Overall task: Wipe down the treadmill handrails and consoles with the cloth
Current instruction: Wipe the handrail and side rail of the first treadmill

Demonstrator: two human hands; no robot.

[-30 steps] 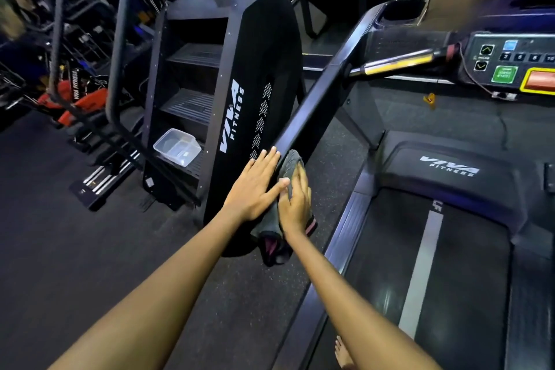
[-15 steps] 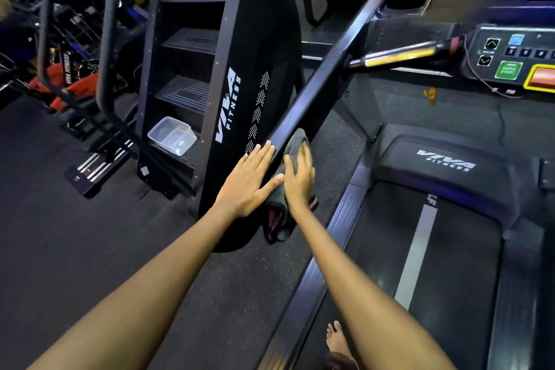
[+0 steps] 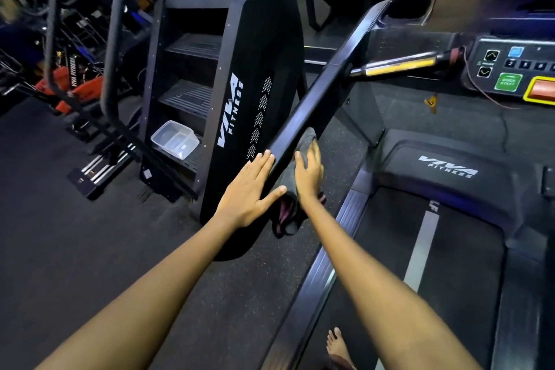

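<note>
The dark, flat-topped handrail (image 3: 312,105) slopes from the console (image 3: 510,69) at upper right down toward the person, and both hands meet at its lower end. The left hand (image 3: 249,189) lies flat against the rail's outer side with fingers straight and together, thumb spread across toward the cloth. The right hand (image 3: 309,174) presses a grey cloth (image 3: 306,141) against the rail's inner side with straight fingers; the cloth's soft, folded end hangs below the rail, showing a pink edge.

Left of the rail a strip of speckled rubber floor (image 3: 240,294) runs between the treadmill's ribbed side rail (image 3: 330,255) and a tall black stair machine (image 3: 249,84), which stands just beside the left hand. To the right, the matte treadmill belt (image 3: 450,279) with one pale centre stripe lies open up to the rounded motor cover (image 3: 444,171).

One clear plastic tub (image 3: 175,138), rectangular with rounded corners, sits on the lowest of three slatted steps. One short bar (image 3: 399,64), shiny with a yellow band, joins the rail to the console. The console shows one green button (image 3: 508,82), one blue square and two arrow keys. One bare foot (image 3: 339,348) rests at the belt's near edge.
</note>
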